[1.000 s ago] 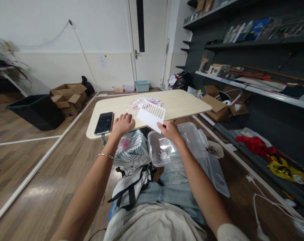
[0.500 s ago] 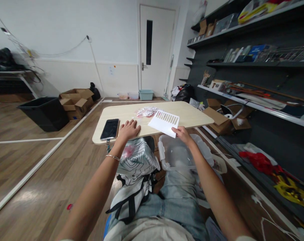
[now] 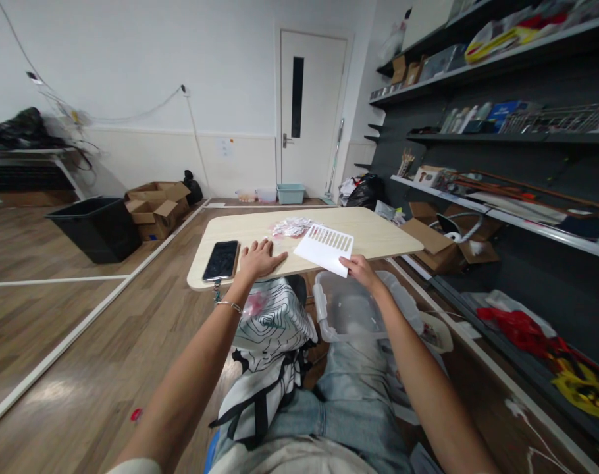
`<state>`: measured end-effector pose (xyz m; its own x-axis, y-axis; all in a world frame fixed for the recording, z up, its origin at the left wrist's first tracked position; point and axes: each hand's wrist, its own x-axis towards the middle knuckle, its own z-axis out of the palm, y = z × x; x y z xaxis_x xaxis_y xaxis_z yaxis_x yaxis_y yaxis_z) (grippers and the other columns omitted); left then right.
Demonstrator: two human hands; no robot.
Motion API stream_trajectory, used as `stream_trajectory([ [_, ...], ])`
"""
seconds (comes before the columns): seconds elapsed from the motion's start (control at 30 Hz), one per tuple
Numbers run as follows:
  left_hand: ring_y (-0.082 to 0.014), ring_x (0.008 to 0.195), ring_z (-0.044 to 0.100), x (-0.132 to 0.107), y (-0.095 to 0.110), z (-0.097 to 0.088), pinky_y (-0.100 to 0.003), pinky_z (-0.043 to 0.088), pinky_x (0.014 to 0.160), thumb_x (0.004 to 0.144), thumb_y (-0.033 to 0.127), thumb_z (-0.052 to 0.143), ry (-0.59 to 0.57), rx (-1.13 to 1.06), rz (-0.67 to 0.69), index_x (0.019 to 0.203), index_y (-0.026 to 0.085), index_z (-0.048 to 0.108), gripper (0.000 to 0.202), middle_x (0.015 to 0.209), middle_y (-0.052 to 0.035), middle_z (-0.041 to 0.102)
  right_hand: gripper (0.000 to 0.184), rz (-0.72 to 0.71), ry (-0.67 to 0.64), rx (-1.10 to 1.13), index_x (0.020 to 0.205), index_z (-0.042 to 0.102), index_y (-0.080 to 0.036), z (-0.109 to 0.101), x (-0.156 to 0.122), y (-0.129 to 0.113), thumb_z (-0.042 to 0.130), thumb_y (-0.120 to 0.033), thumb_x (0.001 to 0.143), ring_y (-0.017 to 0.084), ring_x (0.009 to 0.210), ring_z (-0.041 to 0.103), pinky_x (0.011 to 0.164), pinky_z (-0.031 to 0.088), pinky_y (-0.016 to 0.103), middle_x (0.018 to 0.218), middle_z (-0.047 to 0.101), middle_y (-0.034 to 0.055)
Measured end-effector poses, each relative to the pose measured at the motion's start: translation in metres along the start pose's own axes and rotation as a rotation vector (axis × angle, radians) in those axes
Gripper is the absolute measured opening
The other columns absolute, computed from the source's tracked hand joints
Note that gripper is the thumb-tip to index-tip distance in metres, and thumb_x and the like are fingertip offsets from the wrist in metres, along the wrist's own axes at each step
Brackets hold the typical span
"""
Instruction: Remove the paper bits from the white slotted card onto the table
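My right hand [image 3: 359, 268] pinches the near right corner of a white card [image 3: 323, 253] that has a row of slots cut along its far side. Flat on the light wooden table [image 3: 373, 230], my left hand [image 3: 260, 259] rests with its fingers spread, holding nothing. A phone [image 3: 221, 261] with a strap lies just left of that hand. Beyond the card and my left hand is a heap of small white pieces [image 3: 294, 227], some with reddish marks, too small to make out singly.
Below the table's front edge stands a clear plastic bin [image 3: 351, 309], beside a black-and-white patterned bag [image 3: 274, 316] at my legs. Shelves [image 3: 477, 138] line the right side. A black bin [image 3: 97, 227] and an open cardboard box [image 3: 156, 207] stand left on the floor.
The view has tilted slightly up, so everything sits a little lower. My left hand has shifted slightly right on the table, thumb stretched further out. My right hand still holds the card.
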<state>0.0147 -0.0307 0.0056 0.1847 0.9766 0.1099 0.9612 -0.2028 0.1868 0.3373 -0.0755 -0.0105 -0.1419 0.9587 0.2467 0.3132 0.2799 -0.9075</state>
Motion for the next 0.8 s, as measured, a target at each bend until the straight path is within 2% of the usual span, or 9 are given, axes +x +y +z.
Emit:
stream_trajectory([
  [0.37,-0.0367,0.153,0.031,-0.0018,-0.0017,0.0033,-0.06,0.026,0.121,0.096,0.075,0.025,0.024,-0.029,0.017,0.151,0.026,0.048,0.077,0.169,-0.0083,0.036,0.061,0.028,-0.085,-0.011,0.057,0.055,-0.019,0.0065,0.0042,0.0066,0.064,-0.077,0.076,0.01,0.048,0.033,0.048,0.02,0.027,0.046,0.038,-0.0045],
  [0.8,-0.0359,0.153,0.031,-0.0009,-0.0027,0.0053,-0.06,0.026,0.121,0.098,0.072,0.024,0.034,-0.03,0.015,0.151,0.027,0.047,0.074,0.169,-0.0075,0.036,0.062,0.054,-0.129,0.017,0.052,0.052,-0.02,0.0058,0.0013,-0.0023,0.068,-0.076,0.073,0.009,0.045,0.032,0.046,0.021,0.027,0.043,0.037,-0.005],
])
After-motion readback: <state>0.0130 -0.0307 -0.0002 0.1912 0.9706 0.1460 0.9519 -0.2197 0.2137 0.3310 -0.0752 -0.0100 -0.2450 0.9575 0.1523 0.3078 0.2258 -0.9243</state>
